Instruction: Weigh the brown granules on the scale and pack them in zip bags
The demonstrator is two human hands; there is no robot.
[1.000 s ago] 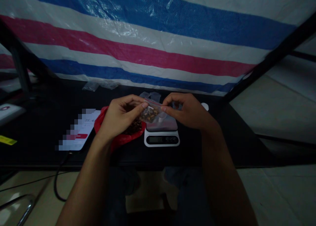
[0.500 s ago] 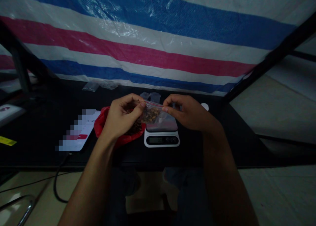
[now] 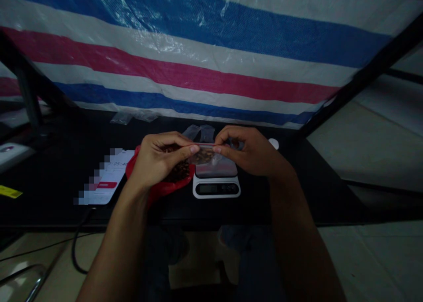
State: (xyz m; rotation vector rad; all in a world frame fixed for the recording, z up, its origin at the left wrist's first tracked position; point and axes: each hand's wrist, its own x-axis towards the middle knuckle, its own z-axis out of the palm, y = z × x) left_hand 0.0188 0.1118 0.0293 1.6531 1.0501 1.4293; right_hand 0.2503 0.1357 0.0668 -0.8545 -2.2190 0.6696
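Between my two hands hangs a small clear zip bag [image 3: 205, 155] with brownish bits inside. My left hand [image 3: 161, 157] pinches the left end of its top edge between thumb and fingers. At the right end, my right hand [image 3: 243, 149] is closed on the same edge. Just below the bag is a white digital scale [image 3: 216, 188]; its display is too dim to read. Under and beside my left hand lies an open red plastic bag [image 3: 165, 188] holding many small dark brown pieces, partly hidden by that hand.
A lit phone [image 3: 109, 178] with a cable lies left of the red bag. Clear empty bags [image 3: 206, 133] are behind the scale, others [image 3: 134, 116] at the back left. A white round object [image 3: 273, 143] sits right. A striped tarp [image 3: 198, 73] closes off the back.
The zip bag's top edge has levelled out and tipped, so less of its front shows. My left hand has shifted slightly, its thumb further along the edge.
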